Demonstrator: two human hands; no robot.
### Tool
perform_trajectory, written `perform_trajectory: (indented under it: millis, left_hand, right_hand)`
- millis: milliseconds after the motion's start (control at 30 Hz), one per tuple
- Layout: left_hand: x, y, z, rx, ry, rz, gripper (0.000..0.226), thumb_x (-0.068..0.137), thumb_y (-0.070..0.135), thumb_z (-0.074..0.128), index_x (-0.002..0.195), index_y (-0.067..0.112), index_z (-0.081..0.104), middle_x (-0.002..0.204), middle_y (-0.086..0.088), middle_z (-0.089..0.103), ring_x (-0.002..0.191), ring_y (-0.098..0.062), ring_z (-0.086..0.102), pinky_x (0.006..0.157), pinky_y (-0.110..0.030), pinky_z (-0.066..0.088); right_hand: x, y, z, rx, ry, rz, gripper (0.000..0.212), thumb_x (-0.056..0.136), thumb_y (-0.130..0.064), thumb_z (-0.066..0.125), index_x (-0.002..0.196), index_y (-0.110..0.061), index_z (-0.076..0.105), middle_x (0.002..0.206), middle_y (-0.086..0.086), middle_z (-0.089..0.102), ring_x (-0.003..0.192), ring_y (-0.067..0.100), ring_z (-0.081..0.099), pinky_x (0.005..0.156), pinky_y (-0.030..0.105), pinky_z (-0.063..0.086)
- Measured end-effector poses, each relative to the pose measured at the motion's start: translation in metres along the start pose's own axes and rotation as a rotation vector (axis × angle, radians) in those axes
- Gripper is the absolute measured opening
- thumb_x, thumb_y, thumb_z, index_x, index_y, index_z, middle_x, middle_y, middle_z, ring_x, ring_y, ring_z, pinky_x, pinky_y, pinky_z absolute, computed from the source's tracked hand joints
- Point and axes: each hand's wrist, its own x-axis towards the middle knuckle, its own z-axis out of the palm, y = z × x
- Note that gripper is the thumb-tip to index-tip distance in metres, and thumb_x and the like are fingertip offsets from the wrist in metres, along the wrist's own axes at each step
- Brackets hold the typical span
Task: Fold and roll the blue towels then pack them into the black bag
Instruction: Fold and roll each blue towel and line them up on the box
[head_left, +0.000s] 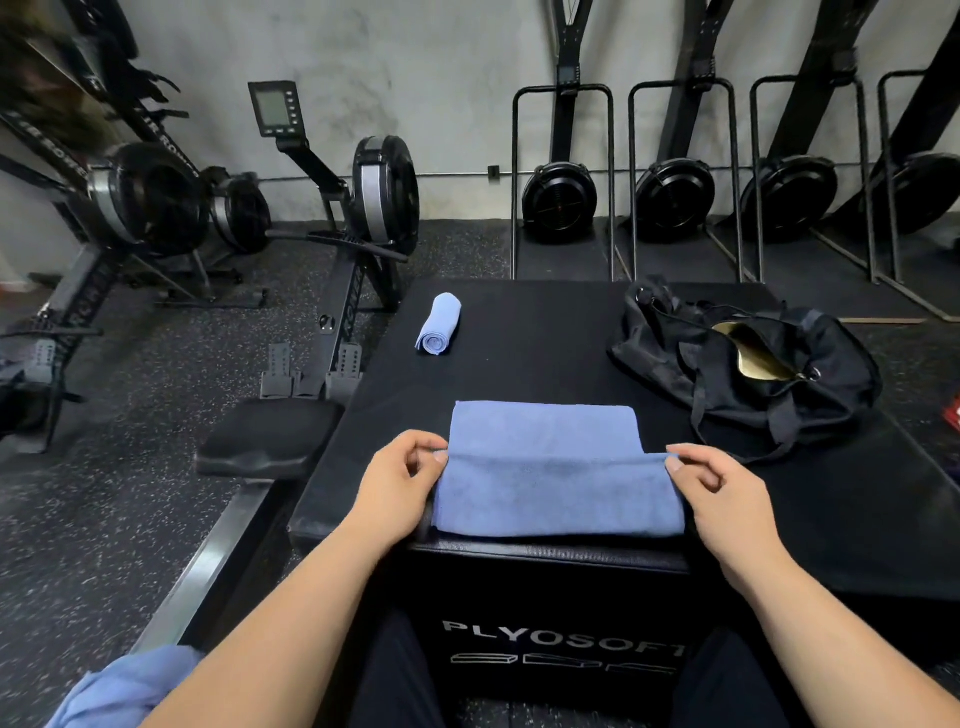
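Note:
A blue towel (556, 467) lies flat on the near part of the black foam box (545, 343), its near half folded up over the far half. My left hand (402, 478) pinches the fold's left corner and my right hand (719, 493) pinches its right corner. A rolled blue towel (439, 325) lies at the box's far left. The black bag (753, 374) sits at the far right, unzipped, showing a gold lining. More blue towel cloth (124, 686) lies bunched at the bottom left beside my left arm.
A rowing machine (322, 291) stands close to the box's left side, its seat (270, 436) next to my left hand. More rowers stand farther left, and fan machines in black frames (561, 202) line the back wall. Speckled rubber floor surrounds the box.

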Motion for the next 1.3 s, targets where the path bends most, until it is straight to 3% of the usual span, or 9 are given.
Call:
perform_trajectory:
  millis: [167, 333, 433, 567, 800, 1000, 1067, 1167, 1300]
  left_hand:
    - [0.051, 0.003, 0.013, -0.082, 0.081, -0.066, 0.01, 0.1, 0.019, 0.066, 0.098, 0.029, 0.063, 0.072, 0.005, 0.067, 0.065, -0.014, 0.058, 0.074, -0.035, 0.052]
    - [0.1, 0.005, 0.025, -0.171, 0.187, -0.101, 0.013, 0.099, 0.019, 0.068, 0.095, 0.031, 0.065, 0.067, 0.007, 0.065, 0.061, -0.012, 0.054, 0.068, -0.033, 0.047]
    - [0.111, -0.007, 0.036, -0.072, 0.134, -0.114, 0.016, 0.097, 0.02, 0.068, 0.096, 0.035, 0.069, 0.082, 0.003, 0.074, 0.07, -0.011, 0.062, 0.075, -0.032, 0.051]
    - [0.101, -0.033, 0.047, 0.1, -0.005, -0.126, 0.016, 0.096, 0.022, 0.071, 0.096, 0.037, 0.075, 0.093, 0.01, 0.076, 0.086, -0.007, 0.068, 0.083, -0.026, 0.052]
    - [0.104, -0.04, 0.045, 0.151, -0.106, -0.093, 0.045, 0.096, 0.022, 0.072, 0.139, 0.032, 0.062, 0.131, 0.018, 0.061, 0.101, 0.001, 0.064, 0.098, -0.03, 0.051]
    - [0.113, -0.036, 0.044, 0.271, -0.229, -0.08, 0.061, 0.097, 0.021, 0.071, 0.154, 0.021, 0.048, 0.15, 0.012, 0.046, 0.13, -0.012, 0.055, 0.115, -0.03, 0.039]
    - [0.114, -0.035, 0.045, 0.354, -0.243, -0.048, 0.063, 0.099, 0.021, 0.069, 0.156, 0.016, 0.044, 0.156, 0.007, 0.04, 0.136, -0.014, 0.049, 0.113, -0.021, 0.032]
    - [0.111, -0.036, 0.052, 0.406, -0.201, -0.039, 0.066, 0.099, 0.021, 0.068, 0.158, 0.011, 0.041, 0.16, 0.001, 0.033, 0.14, -0.018, 0.047, 0.108, -0.018, 0.03]
    - [0.098, -0.032, 0.066, 0.601, -0.043, 0.022, 0.063, 0.095, 0.02, 0.065, 0.154, 0.012, 0.046, 0.164, -0.011, 0.027, 0.14, -0.034, 0.042, 0.111, -0.042, 0.041]
  right_hand:
    - [0.05, 0.002, 0.018, -0.044, 0.008, 0.013, 0.013, 0.1, -0.026, 0.068, 0.107, -0.036, 0.064, 0.071, -0.005, 0.072, 0.076, 0.015, 0.063, 0.085, 0.041, 0.05]
    - [0.097, -0.006, 0.039, -0.114, 0.046, 0.03, 0.019, 0.099, -0.018, 0.065, 0.096, -0.035, 0.074, 0.083, -0.004, 0.073, 0.075, 0.015, 0.061, 0.074, 0.035, 0.048]
    - [0.106, 0.002, 0.048, -0.249, -0.022, 0.085, 0.026, 0.099, -0.015, 0.062, 0.097, -0.035, 0.078, 0.097, -0.006, 0.076, 0.082, 0.014, 0.064, 0.074, 0.03, 0.046]
    - [0.099, 0.016, 0.05, -0.334, -0.079, 0.111, 0.028, 0.097, -0.011, 0.063, 0.113, -0.026, 0.08, 0.119, -0.005, 0.076, 0.103, 0.014, 0.065, 0.091, 0.031, 0.047]
    - [0.094, 0.012, 0.048, -0.297, -0.065, 0.14, 0.041, 0.098, -0.014, 0.059, 0.133, -0.031, 0.071, 0.138, -0.011, 0.064, 0.118, 0.011, 0.055, 0.102, 0.033, 0.041]
    - [0.097, 0.009, 0.052, -0.404, -0.1, 0.145, 0.048, 0.093, -0.015, 0.062, 0.138, -0.031, 0.066, 0.109, -0.014, 0.066, 0.095, 0.009, 0.059, 0.085, 0.031, 0.039]
    - [0.098, 0.013, 0.055, -0.474, -0.109, 0.108, 0.049, 0.094, -0.015, 0.062, 0.141, -0.026, 0.064, 0.125, -0.005, 0.067, 0.098, 0.013, 0.06, 0.087, 0.03, 0.04]
    - [0.102, 0.022, 0.06, -0.56, -0.089, 0.067, 0.051, 0.095, -0.014, 0.062, 0.145, -0.018, 0.061, 0.147, 0.003, 0.058, 0.121, 0.026, 0.06, 0.102, 0.033, 0.042]
    - [0.097, 0.021, 0.079, -0.776, -0.028, 0.085, 0.052, 0.095, -0.012, 0.056, 0.147, -0.014, 0.055, 0.157, 0.007, 0.043, 0.131, 0.035, 0.049, 0.102, 0.044, 0.046]
